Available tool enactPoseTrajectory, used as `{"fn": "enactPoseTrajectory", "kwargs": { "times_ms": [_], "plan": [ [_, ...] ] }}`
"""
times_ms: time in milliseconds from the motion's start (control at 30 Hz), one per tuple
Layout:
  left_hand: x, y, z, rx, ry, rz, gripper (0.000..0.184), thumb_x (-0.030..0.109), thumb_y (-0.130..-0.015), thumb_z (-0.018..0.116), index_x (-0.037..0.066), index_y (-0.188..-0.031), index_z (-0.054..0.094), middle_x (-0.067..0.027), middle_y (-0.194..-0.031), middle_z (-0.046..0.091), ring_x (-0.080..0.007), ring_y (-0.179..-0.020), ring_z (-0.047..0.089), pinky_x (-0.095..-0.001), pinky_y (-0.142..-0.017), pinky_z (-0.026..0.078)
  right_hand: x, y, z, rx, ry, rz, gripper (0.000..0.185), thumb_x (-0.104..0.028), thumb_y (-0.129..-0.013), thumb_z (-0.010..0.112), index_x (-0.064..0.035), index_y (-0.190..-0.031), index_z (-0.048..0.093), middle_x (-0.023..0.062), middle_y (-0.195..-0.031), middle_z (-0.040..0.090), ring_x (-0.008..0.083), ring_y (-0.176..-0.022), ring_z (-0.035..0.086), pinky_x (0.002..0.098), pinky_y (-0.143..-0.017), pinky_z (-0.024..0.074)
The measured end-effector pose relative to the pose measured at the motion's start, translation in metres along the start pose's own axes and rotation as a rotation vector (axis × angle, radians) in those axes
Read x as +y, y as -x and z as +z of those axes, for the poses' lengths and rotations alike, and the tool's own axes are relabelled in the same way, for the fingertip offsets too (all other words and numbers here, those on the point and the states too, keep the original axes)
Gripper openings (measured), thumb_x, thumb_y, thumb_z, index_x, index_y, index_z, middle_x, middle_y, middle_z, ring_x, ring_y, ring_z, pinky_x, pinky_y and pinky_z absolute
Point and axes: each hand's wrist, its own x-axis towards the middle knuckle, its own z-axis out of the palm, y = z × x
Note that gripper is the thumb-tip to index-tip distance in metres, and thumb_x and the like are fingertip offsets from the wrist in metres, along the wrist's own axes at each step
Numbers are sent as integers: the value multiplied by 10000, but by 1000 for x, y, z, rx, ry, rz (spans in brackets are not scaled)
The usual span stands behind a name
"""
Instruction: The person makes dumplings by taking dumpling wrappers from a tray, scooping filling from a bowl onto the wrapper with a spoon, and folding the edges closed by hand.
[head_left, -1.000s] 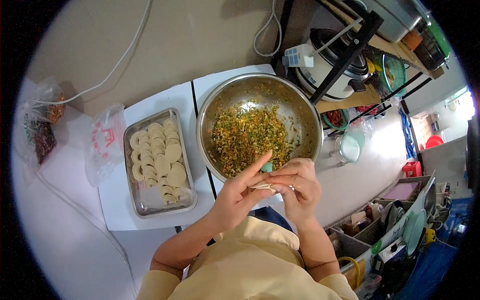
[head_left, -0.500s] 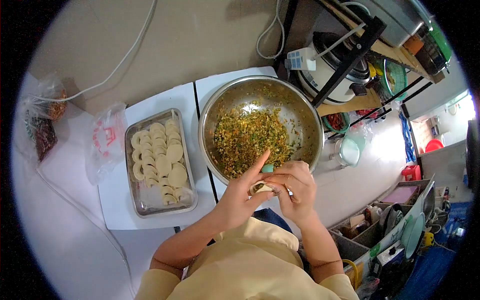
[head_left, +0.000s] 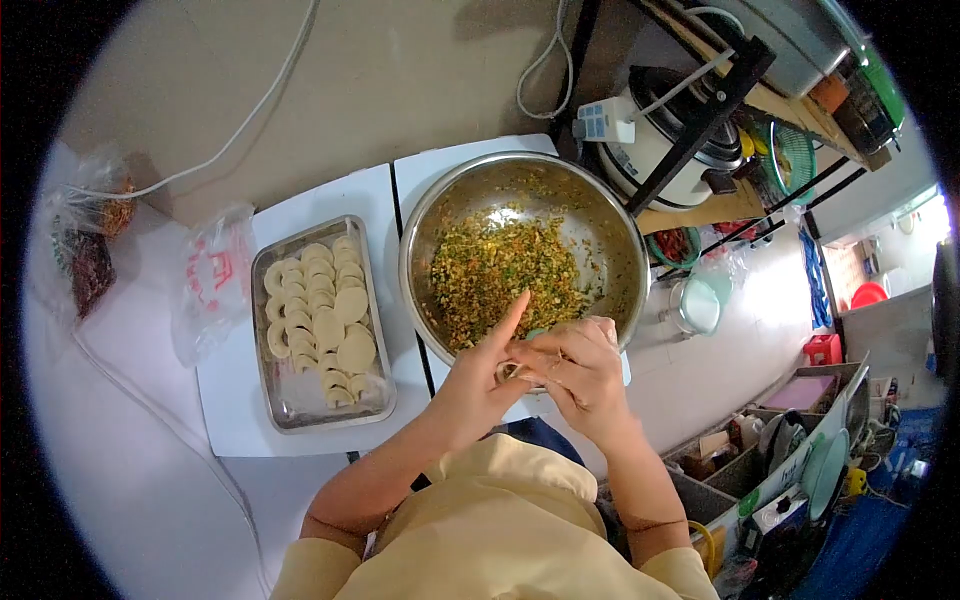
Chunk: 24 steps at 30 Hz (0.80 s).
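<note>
A small dumpling (head_left: 508, 371), its pale wrapper folded round dark filling, sits between my two hands by the front rim of the bowl, mostly hidden by fingers. My left hand (head_left: 474, 384) cradles it with the thumb below, index finger pointing out over the bowl. Fingers of my right hand (head_left: 582, 378) close in a pinch at the wrapper's right edge. A teal-coloured piece (head_left: 536, 333) shows beside the right fingers; its kind I cannot make out. Beyond the hands stands a big steel bowl (head_left: 622, 215) holding chopped filling (head_left: 505, 270) of green, yellow and orange bits.
Left of the bowl, a metal tray (head_left: 272, 375) carries rows of dumpling wrappers (head_left: 327, 328). A plastic bag (head_left: 212, 285) lies beside it. At right, a rice cooker (head_left: 655, 150) stands on a rack, with a bucket (head_left: 695, 305) on the floor below.
My right fingers have moved left over the dumpling and now cover more of it. The teal piece is more hidden. Both hands have shifted slightly left.
</note>
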Motion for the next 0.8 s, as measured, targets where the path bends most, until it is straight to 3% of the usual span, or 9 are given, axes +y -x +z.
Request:
{"fn": "enactPoseTrajectory", "kwargs": {
  "times_ms": [100, 167, 200, 300, 433, 500, 533, 633, 800],
  "plan": [
    [-4, 0, 2, 7, 62, -10, 779, -33, -839, 530, 123, -1479, 113, -104, -1015, 620, -102, -822, 550, -223, -661, 462, 0, -1, 5, -14, -22, -35, 188, -101, -665, 666, -81, -852, 660, 40, -920, 616, 245, -882, 568, 383, -738, 416],
    [-5, 1, 5, 64, 25, 11, 649, -15, -833, 555, 73, -1425, 301, -94, -970, 619, -97, -817, 555, -235, -691, 466, 2, -1, 9, -8, -27, -46, 210, -105, -656, 670, -81, -864, 659, 43, -925, 616, 244, -881, 568, 383, -741, 416],
    [-1, 0, 3, 60, 23, 11, 649, -15, -833, 555, 73, -1425, 301, -94, -970, 619, -97, -817, 555, -235, -691, 466, 3, 0, 10, -4, -33, -62, 233, -109, -646, 673, -81, -877, 658, 45, -930, 616, 244, -880, 568, 384, -744, 416],
    [5, 0, -8, -43, -234, -209, 474, -11, -831, 574, 26, -1296, 488, -77, -938, 614, -91, -818, 556, -247, -723, 466, 5, 1, 11, 29, -41, -66, 281, -113, -655, 691, -68, -931, 661, 66, -959, 609, 263, -907, 564, 382, -755, 422],
    [6, 0, -7, 68, 248, -76, 364, -15, -826, 601, -9, -1188, 568, -78, -1011, 625, -105, -890, 577, -246, -787, 471, -1, 2, 6, 96, -181, 115, 330, -121, -686, 712, -48, -1005, 670, 92, -995, 605, 261, -958, 560, 366, -794, 433],
    [16, 2, -7, 94, 364, -86, 372, -22, -820, 616, -24, -1187, 558, -96, -1098, 616, -132, -970, 586, -263, -858, 474, 3, 16, 17, 353, -705, 400, 367, -117, -727, 717, -22, -1077, 660, 108, -1067, 584, 232, -1011, 547, 335, -851, 431],
    [17, 2, -6, 93, 360, -85, 372, -22, -820, 616, -24, -1187, 558, -96, -1098, 616, -132, -970, 586, -263, -858, 474, 2, 20, 20, 357, -706, 399, 367, -117, -727, 717, -22, -1077, 660, 108, -1067, 584, 232, -1011, 547, 335, -851, 431],
    [17, 2, -1, 121, 411, -75, 396, -56, -773, 602, -11, -1165, 570, -125, -1096, 621, -186, -999, 599, -296, -892, 482, -2, 26, 28, 460, -1292, 569, 288, -55, -778, 669, 30, -1053, 655, 126, -1130, 539, 211, -1032, 531, 319, -898, 428],
    [11, 0, 5, 96, 574, -29, 397, -45, -747, 658, -8, -1133, 569, -126, -1041, 630, -218, -982, 609, -339, -895, 500, -2, 26, 31, 577, -1440, 552, 210, -26, -793, 639, 41, -991, 661, 127, -1079, 554, 208, -978, 544, 310, -851, 450]
  ]
}}
